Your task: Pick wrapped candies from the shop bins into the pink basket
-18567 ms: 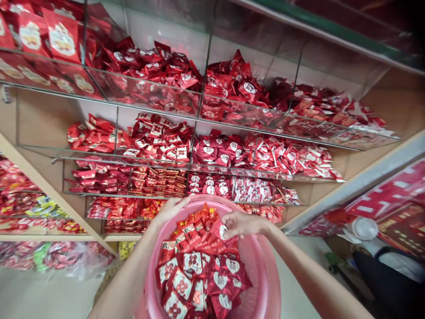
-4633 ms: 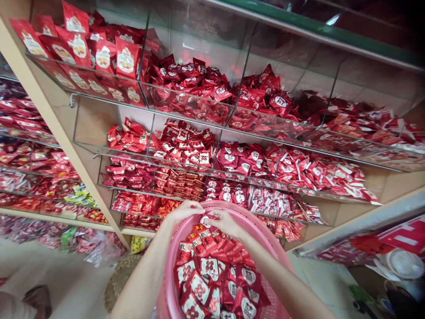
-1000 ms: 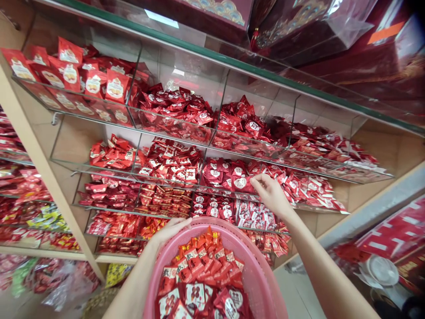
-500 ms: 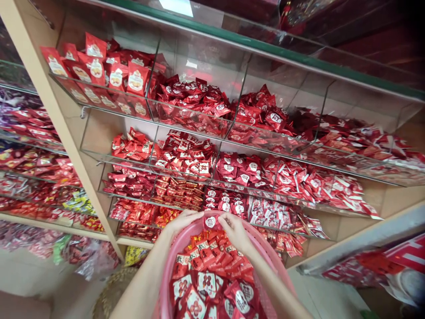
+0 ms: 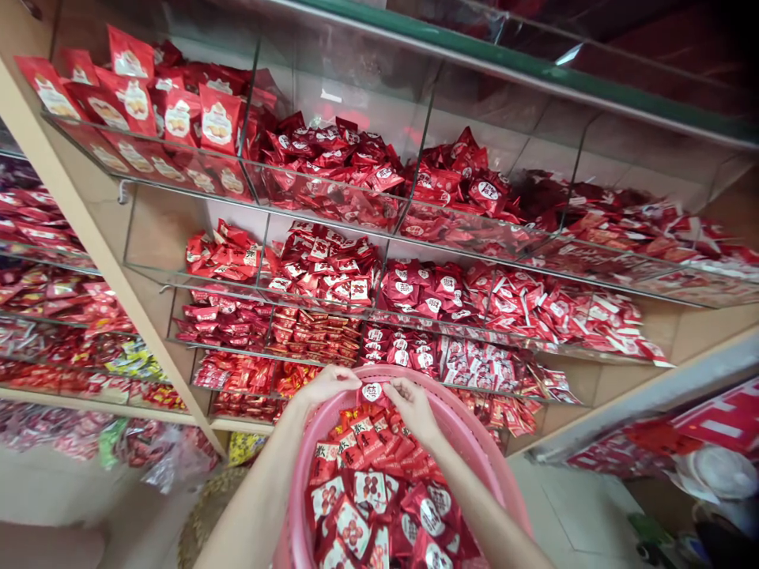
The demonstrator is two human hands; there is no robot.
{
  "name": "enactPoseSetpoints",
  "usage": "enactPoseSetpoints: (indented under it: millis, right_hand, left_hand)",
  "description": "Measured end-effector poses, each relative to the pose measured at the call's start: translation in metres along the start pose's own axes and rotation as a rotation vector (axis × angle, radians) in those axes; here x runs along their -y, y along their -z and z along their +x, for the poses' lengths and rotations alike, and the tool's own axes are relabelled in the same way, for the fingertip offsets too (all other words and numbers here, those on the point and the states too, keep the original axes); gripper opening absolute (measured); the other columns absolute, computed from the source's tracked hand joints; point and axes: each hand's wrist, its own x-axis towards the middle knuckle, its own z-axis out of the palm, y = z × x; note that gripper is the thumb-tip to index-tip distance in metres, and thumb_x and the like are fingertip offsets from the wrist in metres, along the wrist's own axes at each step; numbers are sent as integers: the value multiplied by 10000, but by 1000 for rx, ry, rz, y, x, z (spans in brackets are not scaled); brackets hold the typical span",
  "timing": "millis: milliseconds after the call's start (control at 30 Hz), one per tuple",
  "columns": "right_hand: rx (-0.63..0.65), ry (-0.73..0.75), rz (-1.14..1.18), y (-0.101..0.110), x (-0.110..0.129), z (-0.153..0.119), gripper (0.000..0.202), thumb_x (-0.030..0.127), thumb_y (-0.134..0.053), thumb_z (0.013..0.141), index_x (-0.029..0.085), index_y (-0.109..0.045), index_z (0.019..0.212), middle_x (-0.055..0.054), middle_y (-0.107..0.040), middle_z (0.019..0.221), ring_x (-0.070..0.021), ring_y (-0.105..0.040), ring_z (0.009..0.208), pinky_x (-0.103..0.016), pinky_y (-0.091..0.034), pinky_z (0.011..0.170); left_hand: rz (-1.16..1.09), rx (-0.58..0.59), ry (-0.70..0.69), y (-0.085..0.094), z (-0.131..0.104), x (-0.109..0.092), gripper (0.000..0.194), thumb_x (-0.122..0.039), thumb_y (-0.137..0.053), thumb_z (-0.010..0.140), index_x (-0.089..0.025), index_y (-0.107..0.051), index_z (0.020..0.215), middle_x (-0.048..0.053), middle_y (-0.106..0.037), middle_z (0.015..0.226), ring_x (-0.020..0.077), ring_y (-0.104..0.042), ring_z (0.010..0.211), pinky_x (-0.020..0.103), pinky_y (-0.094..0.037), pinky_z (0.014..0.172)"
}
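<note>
A small red candy packet (image 5: 372,392) with a white round label is stretched between my two hands at the far rim of a pink plastic basket (image 5: 498,466). My left hand (image 5: 325,386) pinches its left end, and my right hand (image 5: 411,405) pinches its right end. Below them the basket is full of red packets (image 5: 371,442) with black lettering, white-fronted packets (image 5: 354,528) with red round pictures, and dark red packets (image 5: 424,510) with white round labels. My forearms cover parts of the basket's sides.
Glass-fronted shelves (image 5: 332,209) stand just beyond the basket, their compartments heaped with red packets. Wooden uprights (image 5: 100,237) divide off more candy at left. A woven basket (image 5: 207,506) sits on the floor, with plastic bags (image 5: 160,446) behind it. A white bundle (image 5: 717,474) lies at right.
The view has shifted slightly, so the upper shelves appear larger and further left. Both hands keep their pinch on the packet, which now sits slightly lower against the basket rim.
</note>
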Motion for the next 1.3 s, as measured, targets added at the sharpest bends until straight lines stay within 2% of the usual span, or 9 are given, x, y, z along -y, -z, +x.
enactPoseSetpoints:
  millis: [167,633,900,1133,1300]
  right_hand:
    - [-41,-38,24,0,1,0,350,505,-590,721,192,-502,589,27,-464,572,-121,-412,565,-245,-356,571]
    - [-63,-216,162,2,1,-3,318,494,-669,633,188,-592,601,21,-537,568,-125,-448,541,-263,-371,564]
    - [-44,-198,170,4,5,-4,324,510,-662,643,194,-598,609,9,-559,592,-134,-471,561,-264,-385,570]
    - [-14,-216,210,3,12,-7,292,474,-674,650,192,-601,623,17,-563,618,-128,-481,581,-259,-389,595]
    - [12,-227,224,-1,9,-7,282,454,-675,656,188,-593,615,27,-555,613,-114,-480,575,-243,-391,585]
  left_hand:
    - [33,-25,-2,0,1,2,302,-405,-687,623,-127,-719,738,35,-678,725,153,-565,711,269,-409,746]
    - [8,-30,-9,0,2,5,295,-403,-686,618,-121,-710,701,43,-667,739,151,-561,710,258,-412,726]
    - [37,-56,16,-1,2,1,303,-406,-682,620,-128,-718,734,42,-686,747,171,-582,742,275,-415,760]
    - [8,10,29,-1,-1,-5,356,-407,-695,623,-147,-726,864,55,-704,882,196,-600,863,285,-418,817]
    - [-2,27,20,0,-3,-8,319,-389,-701,615,-135,-728,807,51,-701,804,181,-599,790,278,-426,772]
